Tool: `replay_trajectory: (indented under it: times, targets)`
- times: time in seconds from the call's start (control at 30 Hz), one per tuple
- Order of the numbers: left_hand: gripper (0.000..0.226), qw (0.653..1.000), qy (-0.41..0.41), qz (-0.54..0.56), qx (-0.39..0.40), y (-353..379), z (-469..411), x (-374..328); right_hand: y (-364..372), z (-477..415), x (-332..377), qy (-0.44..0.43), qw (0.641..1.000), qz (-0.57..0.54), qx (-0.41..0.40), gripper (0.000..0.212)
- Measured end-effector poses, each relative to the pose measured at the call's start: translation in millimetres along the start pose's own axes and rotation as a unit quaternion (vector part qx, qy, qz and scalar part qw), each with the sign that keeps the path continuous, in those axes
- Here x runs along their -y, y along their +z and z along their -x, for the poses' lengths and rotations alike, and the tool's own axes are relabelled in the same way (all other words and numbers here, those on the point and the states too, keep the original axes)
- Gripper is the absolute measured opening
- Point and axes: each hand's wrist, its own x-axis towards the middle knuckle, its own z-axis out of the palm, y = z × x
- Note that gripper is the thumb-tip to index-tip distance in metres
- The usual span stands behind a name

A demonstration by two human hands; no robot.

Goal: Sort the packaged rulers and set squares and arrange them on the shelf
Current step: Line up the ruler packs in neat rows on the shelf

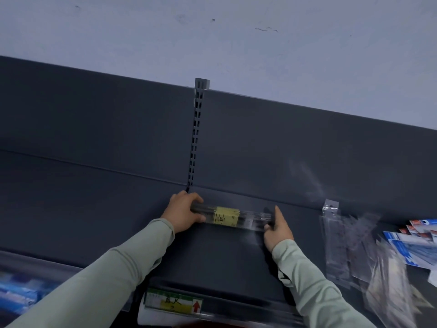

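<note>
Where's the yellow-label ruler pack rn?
Head view, centre: ruler pack on the shelf below the slotted upright, held between left hand and right hand.

A clear pack of rulers (233, 217) with a yellow label round its middle stretches across the dark grey shelf (224, 261), its ends at 9 and 3 o'clock. The left hand (183, 213) grips the 9 o'clock end and the right hand (276, 229) holds the 3 o'clock end. Further toward 3 o'clock, blurred clear packs of set squares (343, 242) lie in a loose overlapping heap on the same shelf
</note>
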Motion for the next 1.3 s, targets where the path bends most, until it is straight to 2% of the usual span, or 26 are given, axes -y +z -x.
replay_trajectory:
  times: [0.2, 0.4, 0.5, 0.67, 1.0, 1.2, 1.3]
  targets:
    - [0.064, 0.999, -0.007, -0.033, 0.019, -0.7, -0.4, 6.2, -1.4, 2.8, -1.1, -0.053, 0.99, 0.126, 0.037, 0.063]
    - [0.054, 0.991, 0.019, -0.1, 0.086, -3.3, -1.9, 6.0, -4.0, 3.9, 3.9, -0.063, 0.98, 0.184, 0.048, 0.06]
    - [0.051, 0.99, 0.02, -0.098, 0.098, -9.8, -5.0, 6.6, -5.3, 2.0, 3.1, -0.071, 0.981, 0.18, 0.035, 0.054]
    - [0.039, 0.996, 0.008, -0.071, 0.049, -11.2, -12.0, 4.4, -10.1, -5.0, 5.4, -0.063, 0.99, 0.124, -0.005, 0.044]
    - [0.046, 0.999, -0.018, -0.037, 0.001, -4.7, -45.8, -2.0, -10.9, -36.5, 16.1, 0.001, 0.998, 0.055, -0.043, 0.052]
    - [0.043, 0.999, -0.011, -0.045, -0.01, 4.1, -66.6, 4.4, -4.6, -61.4, 17.0, 0.018, 0.997, 0.047, -0.056, 0.04]
    - [0.046, 0.998, -0.005, -0.066, -0.014, 8.4, -73.5, 8.9, -3.5, -72.0, 17.5, 0.015, 0.997, 0.064, -0.051, 0.043]
